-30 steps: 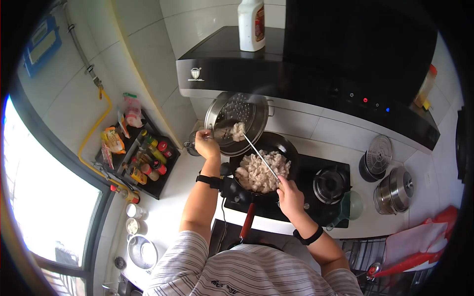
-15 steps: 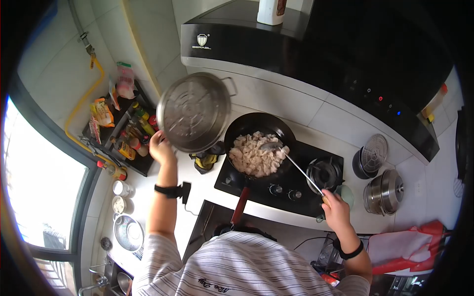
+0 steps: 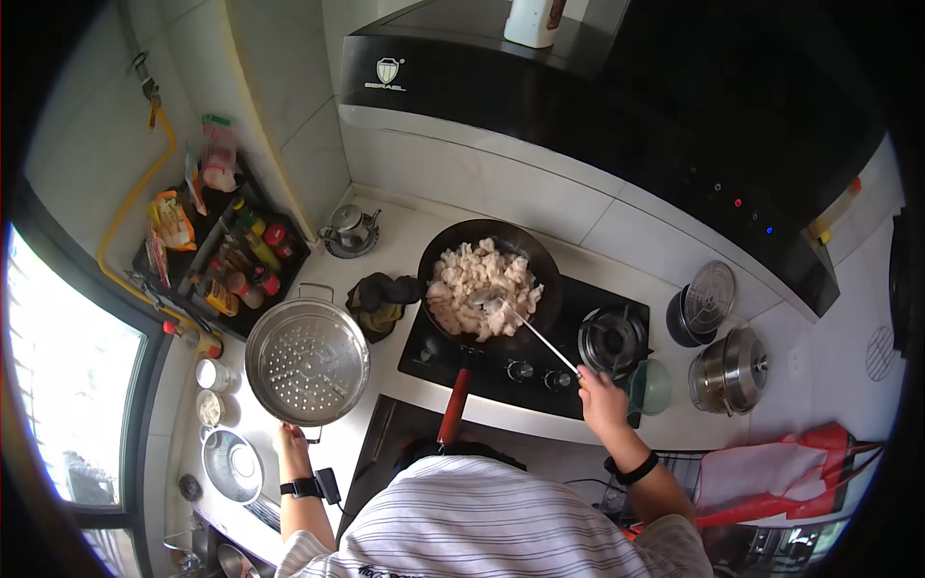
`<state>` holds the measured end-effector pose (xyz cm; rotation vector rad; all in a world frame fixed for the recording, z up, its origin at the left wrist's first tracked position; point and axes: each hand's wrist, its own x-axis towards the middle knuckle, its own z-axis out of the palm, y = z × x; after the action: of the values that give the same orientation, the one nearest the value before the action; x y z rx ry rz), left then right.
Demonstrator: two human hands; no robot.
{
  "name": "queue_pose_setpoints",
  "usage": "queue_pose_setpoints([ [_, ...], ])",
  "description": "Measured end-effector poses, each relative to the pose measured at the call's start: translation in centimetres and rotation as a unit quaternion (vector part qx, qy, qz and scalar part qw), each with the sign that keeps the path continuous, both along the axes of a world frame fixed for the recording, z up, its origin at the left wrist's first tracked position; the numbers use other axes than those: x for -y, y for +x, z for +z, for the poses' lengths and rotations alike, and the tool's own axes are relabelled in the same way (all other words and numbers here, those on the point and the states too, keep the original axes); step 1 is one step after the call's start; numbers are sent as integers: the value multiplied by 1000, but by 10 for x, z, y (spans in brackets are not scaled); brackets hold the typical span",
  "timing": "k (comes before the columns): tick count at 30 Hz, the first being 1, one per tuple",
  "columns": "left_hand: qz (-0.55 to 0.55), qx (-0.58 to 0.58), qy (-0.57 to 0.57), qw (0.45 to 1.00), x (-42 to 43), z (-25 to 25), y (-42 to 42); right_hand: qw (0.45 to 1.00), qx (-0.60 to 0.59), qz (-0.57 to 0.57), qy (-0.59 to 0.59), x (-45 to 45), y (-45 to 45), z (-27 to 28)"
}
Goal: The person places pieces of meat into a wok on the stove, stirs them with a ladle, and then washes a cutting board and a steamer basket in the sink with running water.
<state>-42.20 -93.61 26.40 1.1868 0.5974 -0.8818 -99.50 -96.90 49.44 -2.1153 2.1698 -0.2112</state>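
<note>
My left hand [image 3: 290, 440] is closed at the near handle of a perforated steel steamer pan [image 3: 306, 361], which is over the counter left of the stove with its inside facing up and no food showing in it. A black wok [image 3: 546, 279] with a red handle sits on the left burner, filled with pale chunks of meat [image 3: 482, 275]. Closed round the grip of a long metal ladle [image 3: 549, 342], my right hand [image 3: 602, 397] is to the right of the wok. The ladle's bowl rests among the meat.
Left of the pan are a rack of bottles [image 3: 236, 255], two small jars and a colander [image 3: 232, 465]. Behind it stand a small steel pot [image 3: 349, 229] and a dark cloth [image 3: 383, 299]. Steel pots [image 3: 729, 371] stand at the right. A range hood [image 3: 482, 87] overhangs the stove.
The steamer pan has gone from tilted beside the wok to level at the left, lower down. My right hand drew the ladle from the pan back into the wok's meat.
</note>
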Motion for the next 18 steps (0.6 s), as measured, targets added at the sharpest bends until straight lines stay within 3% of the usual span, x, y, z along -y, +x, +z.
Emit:
queue_pose_setpoints([
  [11,73,-84,61,992,-39,-53,0,981,-140,101,-89,55,3,87],
  [15,132,-74,51,987,-62,-157,33,969,-186,111,-116,66,9,119],
  [17,18,-33,48,998,-72,-179,46,967,-195,115,-119,69,10,128],
  [18,-53,137,172,974,-71,-144,32,965,-202,118,-120,70,10,130],
])
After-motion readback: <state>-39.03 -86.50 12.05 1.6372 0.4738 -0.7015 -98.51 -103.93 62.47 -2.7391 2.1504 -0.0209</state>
